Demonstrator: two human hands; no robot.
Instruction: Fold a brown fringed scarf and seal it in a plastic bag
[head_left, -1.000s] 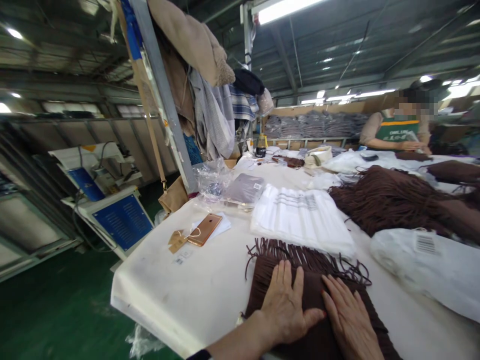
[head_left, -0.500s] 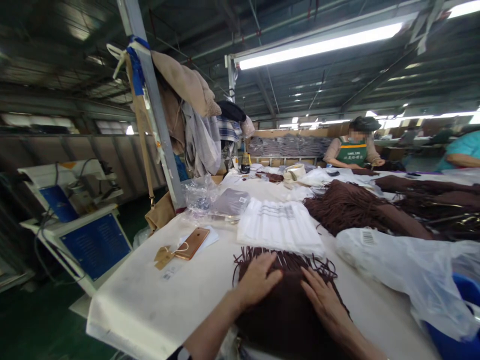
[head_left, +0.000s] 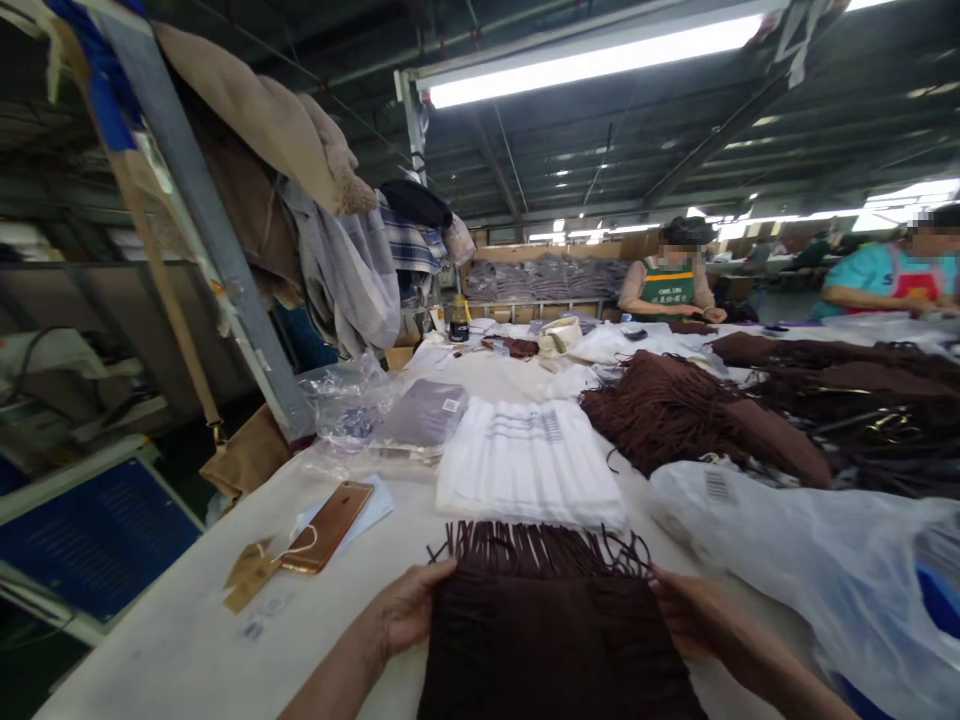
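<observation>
Two hands frame a folded dark brown fringed garment (head_left: 551, 640) lying at the near edge of the white desk (head_left: 187, 640): the left hand (head_left: 409, 608) grips its left edge with the fingers curled onto the fabric, and the right hand (head_left: 686, 610) holds the right edge, fingers partly hidden behind the cloth. Fringe strands of the garment point away from the person and reach just short of a flat stack of white plastic bags (head_left: 529, 465). Left of the hands, a rose-gold phone (head_left: 328, 525) rests on a slip of white paper, touching a brown paper tag (head_left: 247, 575). Beyond it lie crumpled clear bags (head_left: 341, 405) and a bagged grey item (head_left: 424, 415). To the right, a large translucent bag with a barcode label (head_left: 787, 540) lies beside a heap of brown fringed garments (head_left: 697, 415). Coats (head_left: 300, 170) hang from a slanted metal post (head_left: 202, 220). Across the desk, a co-worker in a green apron (head_left: 667, 285) and another in a teal top (head_left: 889, 280) work
</observation>
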